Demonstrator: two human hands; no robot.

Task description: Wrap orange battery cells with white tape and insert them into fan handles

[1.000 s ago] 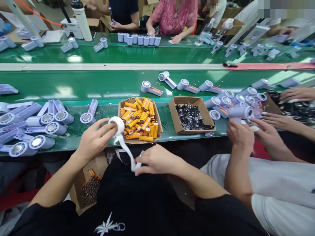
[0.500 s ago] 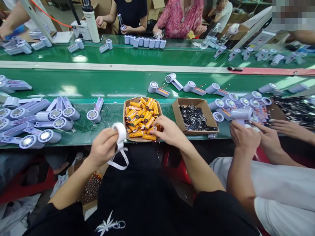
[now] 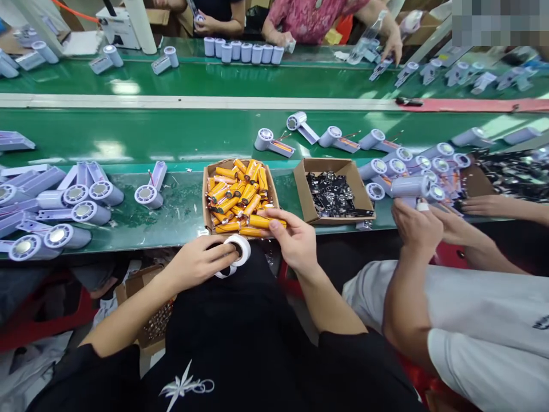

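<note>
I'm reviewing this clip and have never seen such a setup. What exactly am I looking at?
No machine here: a person works bare-handed, and one head-worn camera looks forward and down. The left hand holds a roll of white tape. The right hand holds an orange cylindrical cell at the edge of an open cardboard box of similar cells. On the green worktop, another box holds small black parts, and lilac fan-like housings lie on both sides. The hands farther right are other people's.
</note>
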